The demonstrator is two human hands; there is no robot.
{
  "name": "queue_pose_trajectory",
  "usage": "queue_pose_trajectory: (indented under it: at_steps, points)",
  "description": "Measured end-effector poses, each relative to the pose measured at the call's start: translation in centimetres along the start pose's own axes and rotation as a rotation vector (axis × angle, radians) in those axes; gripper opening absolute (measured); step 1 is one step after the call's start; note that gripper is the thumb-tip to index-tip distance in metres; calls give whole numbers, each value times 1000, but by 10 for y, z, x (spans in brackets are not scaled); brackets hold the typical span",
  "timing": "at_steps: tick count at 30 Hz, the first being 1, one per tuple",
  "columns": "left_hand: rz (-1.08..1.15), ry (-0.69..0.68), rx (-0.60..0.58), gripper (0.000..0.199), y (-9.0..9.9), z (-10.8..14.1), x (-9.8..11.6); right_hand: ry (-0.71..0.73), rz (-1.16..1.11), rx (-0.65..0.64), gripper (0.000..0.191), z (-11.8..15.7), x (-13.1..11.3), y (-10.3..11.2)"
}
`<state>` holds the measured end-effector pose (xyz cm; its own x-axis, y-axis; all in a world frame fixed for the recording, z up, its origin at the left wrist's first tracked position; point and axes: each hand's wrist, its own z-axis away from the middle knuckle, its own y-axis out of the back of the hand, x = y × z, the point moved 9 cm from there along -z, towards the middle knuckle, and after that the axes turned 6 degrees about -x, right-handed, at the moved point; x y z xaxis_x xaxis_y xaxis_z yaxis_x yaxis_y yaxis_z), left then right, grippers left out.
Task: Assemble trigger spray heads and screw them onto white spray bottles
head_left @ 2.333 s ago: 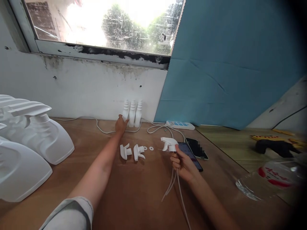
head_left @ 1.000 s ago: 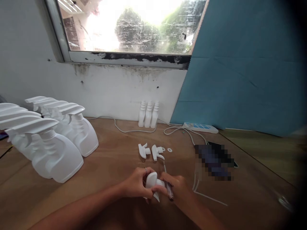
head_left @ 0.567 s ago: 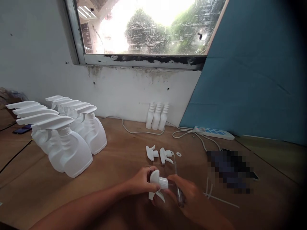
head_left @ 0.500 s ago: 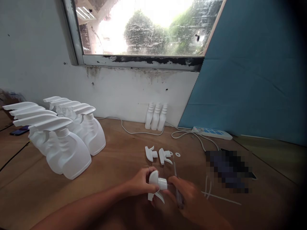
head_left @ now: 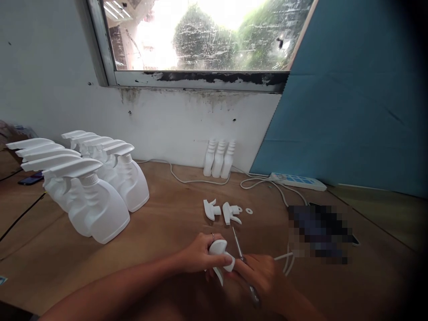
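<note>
A white trigger spray head (head_left: 218, 248) is gripped in my left hand (head_left: 199, 256), with the thumb across its collar. My right hand (head_left: 262, 273) is closed around a slim metal tool (head_left: 238, 243), whose thin tip points away from me. The right fingertips are at the collar end of the spray head; what they do there is partly hidden. Just beyond my hands lie one loose spray head (head_left: 211, 210), another loose spray head (head_left: 230, 214) and a small white ring (head_left: 249, 211).
Several white spray bottles (head_left: 107, 209) stand in rows at the left. Three slim white bottles (head_left: 219, 160) stand against the wall. A power strip (head_left: 297, 181), cables and a pixelated dark object (head_left: 319, 232) are at the right. A phone (head_left: 30, 179) lies far left.
The held spray head has turned in my left hand, whose thumb now covers the collar. The tool in my right hand has tilted more to the left at its tip.
</note>
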<state>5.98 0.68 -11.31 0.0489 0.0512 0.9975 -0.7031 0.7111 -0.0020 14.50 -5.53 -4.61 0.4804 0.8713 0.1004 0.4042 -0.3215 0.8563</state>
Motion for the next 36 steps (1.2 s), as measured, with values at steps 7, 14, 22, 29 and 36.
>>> queue_pose_trajectory:
  at_steps: [7, 14, 22, 29, 36]
  points:
    - [322, -13, 90, 42, 18, -5, -11, -151, 135, 148, 40, 18, 43, 18]
    - [521, -96, 102, 40, 24, -11, -5, -294, -14, -73, 18, 30, 92, 14]
    - [665, -92, 132, 28, 31, -6, -2, -201, -273, -239, 19, 26, 77, 3]
    - [752, -82, 178, 34, 38, -6, -4, -263, -300, -144, 18, 25, 87, 11]
    - [693, -121, 136, 31, 36, -8, -2, -392, -235, -34, 22, 33, 100, 8]
